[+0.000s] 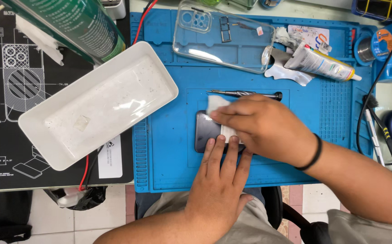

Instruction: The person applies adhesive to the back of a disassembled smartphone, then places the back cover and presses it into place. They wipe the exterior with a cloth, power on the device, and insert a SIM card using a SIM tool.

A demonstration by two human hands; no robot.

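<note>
A dark phone lies flat on the blue work mat. My left hand rests on the phone's near edge, fingers flat and pressing it down. My right hand covers the phone's right part and pinches a small white wipe against it. Most of the phone is hidden under both hands. A slim metal screwdriver lies just beyond my right hand.
A white plastic tray sits tilted at the mat's left. A clear phone case and a glue tube lie at the back. A green spray can stands top left. Solder reel, cables and tools are at the right edge.
</note>
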